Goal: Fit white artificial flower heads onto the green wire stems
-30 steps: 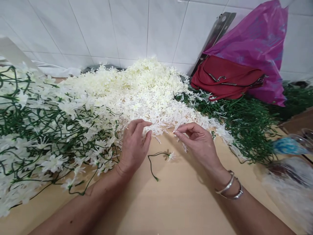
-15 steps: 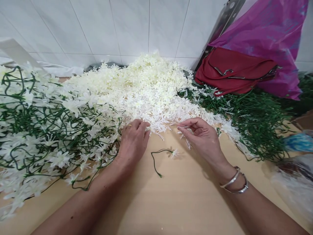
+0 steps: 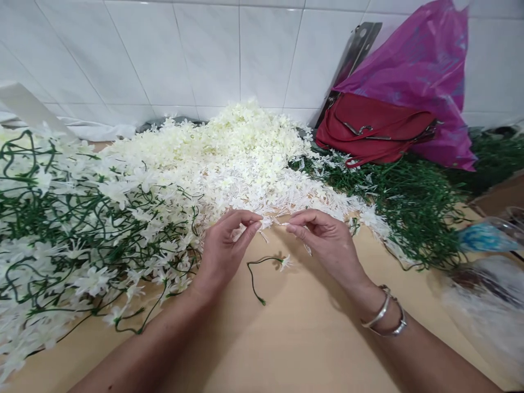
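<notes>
My left hand [image 3: 225,248] is pinched on a small white artificial blossom at the near edge of a big heap of loose white blossoms [image 3: 241,158]. Facing it, my right hand [image 3: 327,240], with two metal bangles on the wrist, pinches a thin white flower centre between thumb and forefinger. The two fingertips are almost touching each other. A single green wire stem with one white flower [image 3: 266,267] lies on the wooden table [image 3: 303,338] just below and between the hands.
Finished green stems with white flowers [image 3: 69,229] are piled at the left. Bare green stems [image 3: 413,207] lie at the right. A red handbag [image 3: 372,128] and a purple plastic bag [image 3: 426,71] rest against the tiled wall. Clear plastic bags [image 3: 487,284] sit at the right edge.
My left hand lifted off the heap's edge with a blossom pinched in its fingers. My right hand came left, and the two hands have drawn close together.
</notes>
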Motion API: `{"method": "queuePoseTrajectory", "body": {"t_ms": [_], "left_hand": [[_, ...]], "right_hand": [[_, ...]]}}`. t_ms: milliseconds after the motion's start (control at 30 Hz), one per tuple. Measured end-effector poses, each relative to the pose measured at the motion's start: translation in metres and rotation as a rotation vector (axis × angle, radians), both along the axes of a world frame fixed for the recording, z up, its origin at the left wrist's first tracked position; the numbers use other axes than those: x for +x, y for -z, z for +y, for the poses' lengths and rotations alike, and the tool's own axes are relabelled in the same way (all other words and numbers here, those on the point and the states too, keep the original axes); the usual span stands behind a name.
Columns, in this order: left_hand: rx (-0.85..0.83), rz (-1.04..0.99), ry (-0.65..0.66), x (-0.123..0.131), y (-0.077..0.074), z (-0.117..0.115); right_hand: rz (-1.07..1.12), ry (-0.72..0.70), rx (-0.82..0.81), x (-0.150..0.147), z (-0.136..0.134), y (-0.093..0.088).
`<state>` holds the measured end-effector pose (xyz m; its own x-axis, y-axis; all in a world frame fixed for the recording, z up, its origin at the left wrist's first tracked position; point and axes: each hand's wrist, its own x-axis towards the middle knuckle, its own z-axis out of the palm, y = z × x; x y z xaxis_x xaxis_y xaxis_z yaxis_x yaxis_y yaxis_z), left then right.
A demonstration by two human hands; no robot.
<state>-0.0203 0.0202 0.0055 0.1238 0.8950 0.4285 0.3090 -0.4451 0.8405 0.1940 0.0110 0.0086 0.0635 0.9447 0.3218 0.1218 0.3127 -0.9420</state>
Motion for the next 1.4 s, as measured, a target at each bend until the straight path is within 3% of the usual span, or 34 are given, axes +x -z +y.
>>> {"method": "queuePoseTrajectory", "body": {"t_ms": [100,167,367,567,833,967,1100,1267,1333,1400], "left_hand": [[-0.332,-0.389,0.151,0.01,-0.001,-0.006],[-0.461,-0.538,0.223,0.014,0.001,-0.009],[-0.56,-0.606,0.309,0.021,0.011,-0.012],[-0.404,-0.36,0.23,0.019,0.009,-0.014],[0.154,0.084,0.093,0.022,0.008,-0.02],[0.084,0.057,0.128,0.023,0.009,-0.022],[0.053,0.041,0.185,0.024,0.009,-0.024],[-0.053,0.133,0.152,0.015,-0.003,-0.021],[-0.07,0.263,0.27,0.003,-0.011,-0.022],[-0.069,0.455,0.485,-0.012,-0.016,-0.025]], "right_hand": [[0.035,-0.019,-0.014,-0.007,-0.007,-0.006],[0.035,-0.034,0.028,-0.011,-0.011,-0.009],[-0.071,-0.049,0.145,-0.017,-0.018,-0.008],[-0.247,0.038,0.127,-0.02,-0.022,-0.013],[-0.136,0.095,0.007,-0.026,-0.023,-0.012],[-0.089,0.073,-0.064,-0.023,-0.021,-0.011],[-0.152,0.07,-0.024,-0.018,-0.02,-0.015],[-0.028,0.043,-0.02,-0.006,-0.008,-0.007],[0.054,0.065,-0.043,0.001,0.001,-0.002],[0.072,0.086,-0.072,0.008,0.007,0.002]]}}
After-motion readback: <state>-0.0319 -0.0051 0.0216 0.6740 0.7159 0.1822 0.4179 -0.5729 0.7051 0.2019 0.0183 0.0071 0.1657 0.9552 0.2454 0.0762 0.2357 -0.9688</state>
